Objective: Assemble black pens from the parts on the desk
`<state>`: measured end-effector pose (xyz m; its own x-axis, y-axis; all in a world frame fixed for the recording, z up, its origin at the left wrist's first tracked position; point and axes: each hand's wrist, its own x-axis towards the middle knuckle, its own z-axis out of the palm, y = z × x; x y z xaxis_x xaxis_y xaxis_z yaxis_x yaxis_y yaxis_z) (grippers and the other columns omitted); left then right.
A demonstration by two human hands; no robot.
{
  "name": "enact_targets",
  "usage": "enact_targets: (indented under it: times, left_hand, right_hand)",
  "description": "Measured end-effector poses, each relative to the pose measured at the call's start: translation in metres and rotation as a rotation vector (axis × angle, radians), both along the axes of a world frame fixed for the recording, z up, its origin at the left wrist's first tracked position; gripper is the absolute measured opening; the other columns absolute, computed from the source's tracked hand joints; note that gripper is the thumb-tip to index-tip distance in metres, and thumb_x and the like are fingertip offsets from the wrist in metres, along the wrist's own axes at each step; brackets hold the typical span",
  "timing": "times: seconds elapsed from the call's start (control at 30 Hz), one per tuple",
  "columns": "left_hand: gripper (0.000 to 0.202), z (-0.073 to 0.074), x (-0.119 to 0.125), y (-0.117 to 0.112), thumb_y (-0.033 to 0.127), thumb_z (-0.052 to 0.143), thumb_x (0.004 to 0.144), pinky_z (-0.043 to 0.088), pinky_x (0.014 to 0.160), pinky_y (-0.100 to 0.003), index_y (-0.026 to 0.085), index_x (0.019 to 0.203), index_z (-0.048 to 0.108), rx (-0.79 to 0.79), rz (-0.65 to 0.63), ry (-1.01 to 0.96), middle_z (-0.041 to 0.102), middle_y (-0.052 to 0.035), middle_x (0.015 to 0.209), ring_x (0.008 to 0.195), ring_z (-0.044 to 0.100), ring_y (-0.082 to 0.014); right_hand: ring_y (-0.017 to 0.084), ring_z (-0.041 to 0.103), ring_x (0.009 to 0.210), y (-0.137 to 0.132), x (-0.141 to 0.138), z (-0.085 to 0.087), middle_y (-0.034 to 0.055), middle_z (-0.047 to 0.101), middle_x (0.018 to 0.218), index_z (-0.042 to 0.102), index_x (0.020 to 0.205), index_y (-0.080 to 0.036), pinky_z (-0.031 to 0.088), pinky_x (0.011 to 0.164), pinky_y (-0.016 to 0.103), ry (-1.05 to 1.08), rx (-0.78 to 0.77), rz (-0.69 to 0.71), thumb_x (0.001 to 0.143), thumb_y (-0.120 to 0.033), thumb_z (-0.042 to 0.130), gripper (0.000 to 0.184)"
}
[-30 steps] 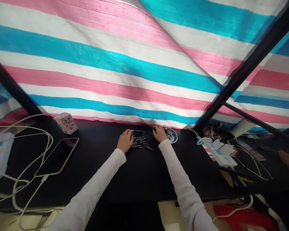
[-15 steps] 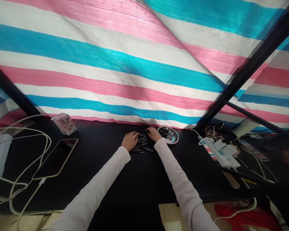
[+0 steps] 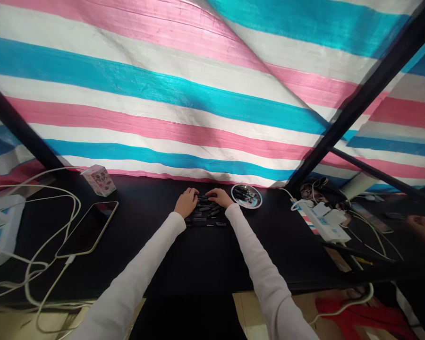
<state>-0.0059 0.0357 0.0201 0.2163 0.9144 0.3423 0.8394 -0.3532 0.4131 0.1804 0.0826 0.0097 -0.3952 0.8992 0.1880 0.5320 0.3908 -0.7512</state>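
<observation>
Both white-sleeved arms are slanting forward and inward. The left hand is facing palm down, while the right hand is pointing its bent fingers toward it.

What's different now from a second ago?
The right hand moved left, away from the round dish and closer to the left hand. Some loose pens shifted. I can't tell if either hand grips one. The dish, phone and small box stayed put.
</observation>
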Motion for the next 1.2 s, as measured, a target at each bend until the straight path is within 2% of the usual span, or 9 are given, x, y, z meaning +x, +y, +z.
enact_targets:
  times: [0.17,0.27,0.4,0.5,0.67,0.83,0.97,1.2]
  left_hand:
    - [0.03,-0.002,-0.006,0.007,0.017,0.038,0.088,0.04,0.085,-0.032,0.022,0.114,0.052,-0.093,-0.102,0.032,0.054,-0.0049,0.115,0.102,0.052,-0.021]
    - [0.032,-0.001,-0.003,0.011,0.021,0.036,0.09,0.039,0.084,-0.034,0.028,0.115,0.054,-0.106,-0.133,0.092,0.056,-0.0019,0.115,0.103,0.051,-0.0217]
    - [0.028,0.0,-0.001,0.013,0.023,0.038,0.089,0.037,0.081,-0.034,0.03,0.107,0.059,-0.064,-0.119,0.161,0.061,-0.0008,0.105,0.098,0.053,-0.0213]
    - [0.024,-0.001,-0.002,0.014,0.022,0.04,0.089,0.037,0.08,-0.031,0.028,0.101,0.06,-0.044,-0.113,0.155,0.062,-0.0008,0.102,0.097,0.053,-0.02]
    - [0.014,0.0,0.001,0.019,0.03,0.049,0.086,0.037,0.08,-0.031,0.023,0.089,0.06,-0.074,-0.061,0.142,0.064,-0.0018,0.097,0.095,0.054,-0.021]
    - [0.019,0.0,0.008,0.035,0.03,0.053,0.084,0.041,0.077,-0.031,0.02,0.098,0.059,-0.166,0.003,0.157,0.064,-0.0042,0.097,0.095,0.054,-0.0227]
    - [0.016,0.003,0.005,0.046,0.027,0.054,0.082,0.043,0.073,-0.029,0.022,0.093,0.064,-0.23,-0.021,0.196,0.065,-0.0043,0.091,0.091,0.056,-0.0228]
    - [0.019,0.01,-0.012,0.033,0.022,0.048,0.084,0.04,0.083,-0.036,0.024,0.095,0.064,-0.187,-0.01,0.252,0.059,-0.0073,0.102,0.101,0.051,-0.0267]
  right_hand:
    - [0.015,0.062,0.088,0.003,-0.006,0.0,0.0033,0.067,0.091,0.066,0.096,-0.018,0.048,0.083,0.031,0.066,-0.063,0.05,0.067,-0.006,0.062,0.031]
    - [0.014,0.06,0.085,0.0,-0.001,-0.001,0.0037,0.065,0.093,0.064,0.098,-0.018,0.048,0.081,0.03,0.057,-0.009,-0.017,0.069,-0.007,0.061,0.031]
    - [0.013,0.058,0.082,-0.007,0.011,-0.004,0.0032,0.062,0.088,0.064,0.093,-0.016,0.047,0.08,0.029,-0.022,0.073,-0.089,0.068,-0.005,0.059,0.028]
    - [0.012,0.057,0.078,-0.011,0.016,-0.007,0.0021,0.061,0.084,0.064,0.092,-0.016,0.047,0.077,0.027,-0.035,0.086,-0.099,0.067,-0.002,0.057,0.029]
    - [0.011,0.055,0.073,-0.013,0.019,-0.007,0.0007,0.059,0.08,0.063,0.092,-0.016,0.046,0.074,0.026,-0.066,0.097,-0.146,0.067,-0.002,0.055,0.03]
    - [0.011,0.053,0.074,-0.018,0.018,-0.004,0.0006,0.057,0.081,0.063,0.092,-0.016,0.045,0.074,0.026,-0.091,0.104,-0.156,0.066,0.0,0.053,0.032]
    - [0.011,0.052,0.073,-0.023,0.018,0.0,0.0007,0.055,0.08,0.062,0.094,-0.016,0.044,0.074,0.026,-0.122,0.112,-0.169,0.066,0.001,0.05,0.035]
    - [0.011,0.049,0.07,-0.026,0.019,0.0,-0.0001,0.05,0.077,0.062,0.094,-0.016,0.043,0.074,0.026,-0.173,0.111,-0.2,0.069,-0.001,0.052,0.031]
